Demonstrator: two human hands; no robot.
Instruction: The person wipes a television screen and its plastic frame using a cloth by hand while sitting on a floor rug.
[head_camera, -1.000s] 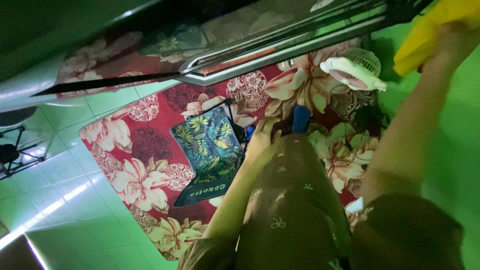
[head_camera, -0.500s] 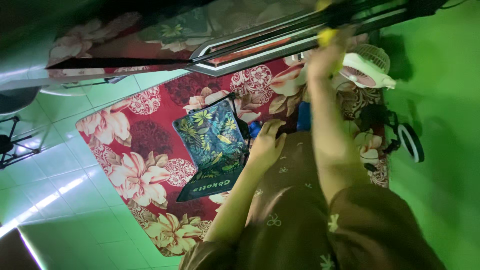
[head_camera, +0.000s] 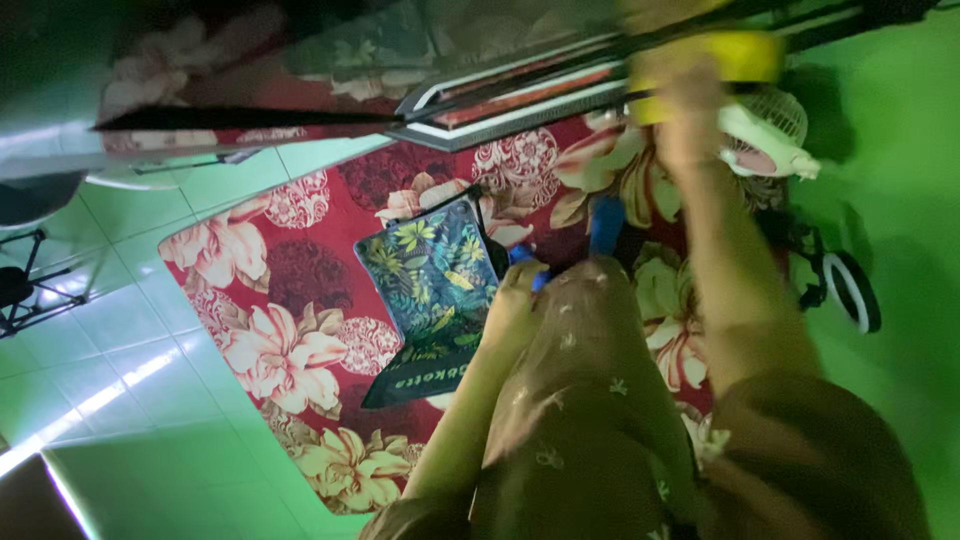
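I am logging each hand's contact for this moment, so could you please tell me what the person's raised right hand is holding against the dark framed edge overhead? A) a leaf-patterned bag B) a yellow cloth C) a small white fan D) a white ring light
B: the right hand is raised and grips a yellow cloth pressed to the dark framed edge, while the small white fan sits apart on the floral mat.

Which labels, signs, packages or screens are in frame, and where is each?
Printed label strip: along the near edge of the leaf-print bag on the floral mat, beside the left hand; a dark band with pale lettering.
No packages, signs or screens show.
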